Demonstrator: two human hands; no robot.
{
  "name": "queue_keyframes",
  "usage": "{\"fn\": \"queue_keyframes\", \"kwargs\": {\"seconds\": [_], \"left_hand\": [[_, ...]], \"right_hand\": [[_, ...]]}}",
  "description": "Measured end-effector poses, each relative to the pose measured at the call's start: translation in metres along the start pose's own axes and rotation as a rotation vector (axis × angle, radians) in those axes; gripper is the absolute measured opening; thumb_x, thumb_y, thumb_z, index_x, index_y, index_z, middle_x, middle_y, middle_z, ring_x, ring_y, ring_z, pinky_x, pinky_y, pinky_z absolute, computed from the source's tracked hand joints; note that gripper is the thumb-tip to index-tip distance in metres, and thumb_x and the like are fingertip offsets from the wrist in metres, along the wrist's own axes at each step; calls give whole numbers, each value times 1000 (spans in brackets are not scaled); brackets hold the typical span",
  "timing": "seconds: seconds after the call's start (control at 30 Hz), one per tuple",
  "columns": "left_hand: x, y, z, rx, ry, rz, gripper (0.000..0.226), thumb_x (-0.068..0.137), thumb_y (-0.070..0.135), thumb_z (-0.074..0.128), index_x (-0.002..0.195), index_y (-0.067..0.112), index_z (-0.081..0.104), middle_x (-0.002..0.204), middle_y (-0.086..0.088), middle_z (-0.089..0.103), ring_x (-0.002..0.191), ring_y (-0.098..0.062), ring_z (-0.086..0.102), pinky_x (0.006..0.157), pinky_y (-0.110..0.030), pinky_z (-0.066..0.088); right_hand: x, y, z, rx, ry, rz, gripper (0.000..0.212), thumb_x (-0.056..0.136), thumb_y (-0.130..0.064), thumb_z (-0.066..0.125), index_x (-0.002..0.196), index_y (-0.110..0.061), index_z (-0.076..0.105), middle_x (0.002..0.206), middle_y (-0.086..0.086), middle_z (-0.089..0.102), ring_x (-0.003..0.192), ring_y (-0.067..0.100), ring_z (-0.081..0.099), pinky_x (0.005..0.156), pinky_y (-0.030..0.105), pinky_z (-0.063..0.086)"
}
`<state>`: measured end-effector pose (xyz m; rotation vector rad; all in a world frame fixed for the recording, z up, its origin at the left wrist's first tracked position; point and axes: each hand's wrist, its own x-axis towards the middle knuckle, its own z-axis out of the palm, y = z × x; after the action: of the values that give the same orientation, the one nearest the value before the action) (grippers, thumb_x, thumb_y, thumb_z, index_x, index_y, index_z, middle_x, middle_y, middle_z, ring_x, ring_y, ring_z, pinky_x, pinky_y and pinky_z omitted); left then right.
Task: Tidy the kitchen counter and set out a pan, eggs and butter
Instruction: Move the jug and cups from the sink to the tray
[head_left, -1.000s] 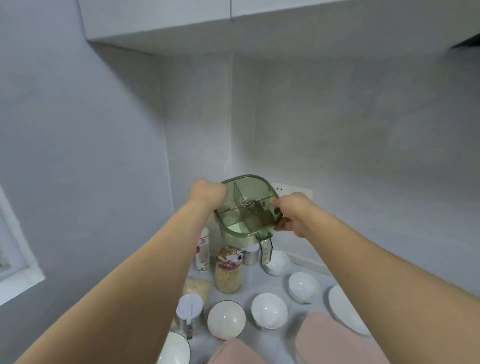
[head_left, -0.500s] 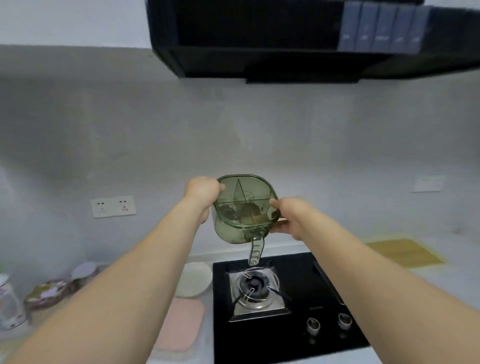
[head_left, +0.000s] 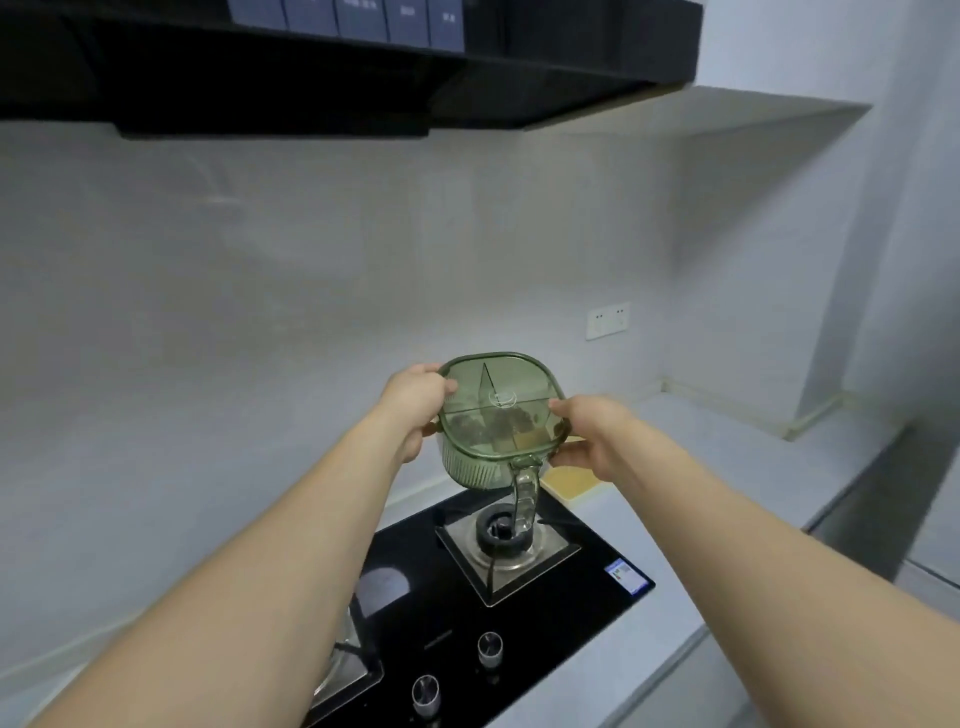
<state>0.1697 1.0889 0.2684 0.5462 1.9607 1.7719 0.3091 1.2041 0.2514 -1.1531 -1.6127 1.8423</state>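
Note:
I hold a green see-through container (head_left: 493, 415) with a divided lid and a handle up in the air, above the black gas hob (head_left: 467, 587). Dark and tan contents show through its compartments. My left hand (head_left: 413, 408) grips its left side, thumb on the lid rim. My right hand (head_left: 587, 434) grips its right side, fingers curled under the rim. The container's handle hangs down toward me over the right burner (head_left: 506, 535). No pan, eggs or butter are in sight.
A black range hood (head_left: 311, 67) hangs overhead. The grey counter (head_left: 727, 457) runs right of the hob to a corner, with a yellow mat (head_left: 571, 480) beside the hob. A wall socket (head_left: 608, 320) sits on the backsplash. Two knobs (head_left: 488, 649) sit at the hob's front.
My view and both hands have swung right with the green container, from the left counter with bowls and jars, across the hob, to above the right burner.

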Motion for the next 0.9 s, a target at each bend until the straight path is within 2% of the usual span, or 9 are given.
{"fn": "queue_keyframes", "kwargs": {"seconds": [0.07, 0.17, 0.27, 0.4, 0.5, 0.57, 0.67, 0.83, 0.9], "left_hand": [[25, -3, 33, -6, -37, -14, 28, 94, 3, 52, 117, 17, 56, 94, -4, 64, 78, -17, 58, 65, -29, 45], [57, -5, 74, 7, -77, -29, 25, 93, 2, 53, 114, 15, 58, 96, -5, 66, 83, -20, 60, 68, -30, 48], [90, -6, 114, 13, -91, -38, 18, 92, -1, 54, 100, 14, 60, 92, -7, 66, 80, -19, 62, 67, -29, 50], [129, -15, 155, 47, -84, -38, 16, 92, 0, 57, 88, 15, 57, 88, -7, 66, 81, -20, 63, 70, -32, 53], [158, -31, 178, 72, -62, -72, 12, 91, 2, 60, 100, 8, 61, 101, -13, 68, 93, -27, 66, 77, -37, 56], [180, -47, 194, 80, -46, -103, 17, 89, 3, 62, 106, 5, 62, 105, -14, 68, 92, -27, 66, 67, -34, 55], [211, -71, 213, 64, 25, -148, 10, 88, 2, 62, 97, 7, 63, 104, -14, 67, 88, -26, 63, 60, -31, 51], [263, -120, 242, -9, 197, -254, 7, 86, 1, 61, 86, 8, 60, 100, -16, 66, 83, -27, 61, 74, -38, 56], [282, -134, 252, -47, 252, -302, 9, 86, 2, 62, 85, 10, 59, 100, -16, 65, 86, -27, 60, 78, -41, 56]], "right_hand": [[26, -7, -24, 6, 56, 0, 5, 95, -13, 58, 92, -8, 57, 116, 15, 58, 71, 28, 63, 50, 36, 54], [60, -14, -54, 21, 119, 7, 20, 97, -7, 52, 78, -11, 53, 101, 13, 58, 66, 26, 59, 64, 39, 55], [94, -21, -80, 38, 152, 21, 19, 96, -3, 49, 78, -8, 52, 84, 10, 55, 59, 24, 57, 74, 42, 57], [136, -20, -104, 51, 158, 33, 19, 95, -2, 44, 79, -6, 52, 73, 10, 56, 56, 24, 56, 63, 37, 54], [172, -15, -116, 59, 157, 52, 24, 94, 2, 38, 75, -6, 50, 69, 10, 53, 58, 25, 53, 57, 34, 48], [206, -9, -121, 57, 154, 71, 23, 92, 4, 37, 76, -5, 50, 67, 11, 52, 59, 26, 52, 56, 33, 44], [260, 1, -124, 34, 123, 88, 23, 91, 6, 36, 75, -5, 49, 68, 12, 51, 60, 26, 51, 57, 34, 43], [355, 18, -120, -82, 16, 162, 17, 91, 4, 39, 83, -4, 52, 74, 14, 54, 66, 25, 54, 55, 31, 44], [389, 21, -120, -154, -13, 175, 20, 94, 1, 42, 76, -5, 49, 73, 10, 51, 62, 20, 49, 52, 27, 41]]}}
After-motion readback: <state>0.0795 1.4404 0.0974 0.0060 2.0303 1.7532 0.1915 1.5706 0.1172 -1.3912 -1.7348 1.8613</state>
